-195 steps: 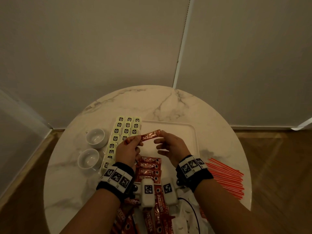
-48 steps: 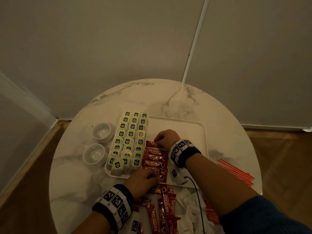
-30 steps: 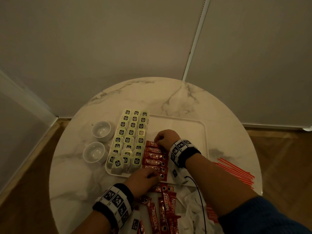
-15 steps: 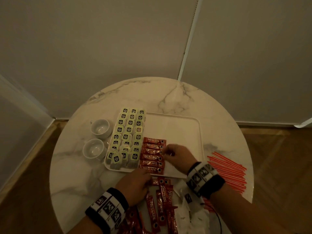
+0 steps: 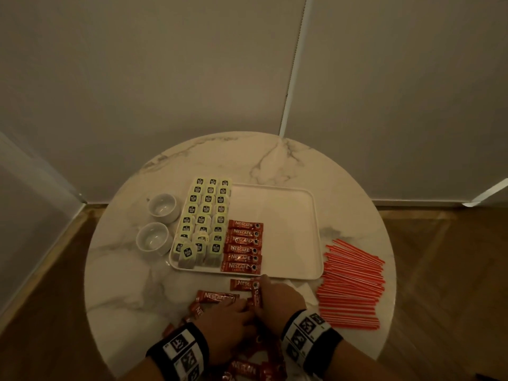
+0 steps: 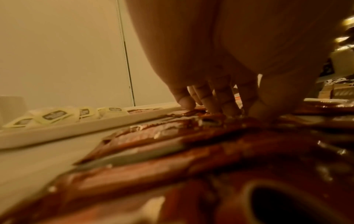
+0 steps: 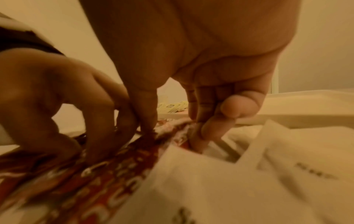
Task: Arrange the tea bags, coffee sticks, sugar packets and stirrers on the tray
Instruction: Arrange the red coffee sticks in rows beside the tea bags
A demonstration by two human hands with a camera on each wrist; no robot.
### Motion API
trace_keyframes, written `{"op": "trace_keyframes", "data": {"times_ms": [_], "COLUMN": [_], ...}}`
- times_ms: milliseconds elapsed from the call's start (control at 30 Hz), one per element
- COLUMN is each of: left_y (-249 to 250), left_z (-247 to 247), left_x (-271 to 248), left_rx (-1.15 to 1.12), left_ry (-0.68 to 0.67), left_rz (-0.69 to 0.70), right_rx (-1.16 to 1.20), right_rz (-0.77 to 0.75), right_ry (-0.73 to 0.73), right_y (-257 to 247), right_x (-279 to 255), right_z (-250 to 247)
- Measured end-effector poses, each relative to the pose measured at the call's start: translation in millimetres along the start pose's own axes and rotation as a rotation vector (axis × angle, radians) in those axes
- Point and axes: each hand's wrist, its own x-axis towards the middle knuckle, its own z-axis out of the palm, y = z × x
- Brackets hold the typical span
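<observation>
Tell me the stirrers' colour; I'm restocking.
Orange-red, the stirrers lie beside the tray; head view shows them best.

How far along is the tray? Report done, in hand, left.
Done: tea bags and six coffee sticks lined up on the tray. In hand: both hands, left hand and right hand, at the loose coffee sticks. Left: those, sugar packets and stirrers.

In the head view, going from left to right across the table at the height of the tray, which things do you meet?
Cups → tea bags → coffee sticks → bare part of the tray → stirrers.
</observation>
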Motion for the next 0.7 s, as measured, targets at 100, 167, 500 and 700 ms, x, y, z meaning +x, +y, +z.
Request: {"op": "trace_keyframes", "data": {"times_ms": [100,167,500,700], "left_y": [-1.7,-4.5,-20.6,-14.0], "left_z": [-1.0,-5.5,-30.1,-42.7], "left_x": [-1.2,-4.7,-18.1,-1.2], "left_rx": [0.043,0.073,-0.975,-1.674], "left_ry": [0.039,0.052,0.516,0.498], "left_rz": [-0.062,-0.113,-0.567,-0.611], "right_rx": [0.019,0.009,0.142,0.453], "right_rz": [0.031,0.046,0.071,0.054], "right_ry": [0.015,0.025,-0.018,0.045], "right_y": [-4.0,-6.9,-22.3,-21.5], "right_x": [1.5,1.0,5.3,14.9], "right_z": [8.8,14.3,19.2,-28.5]}}
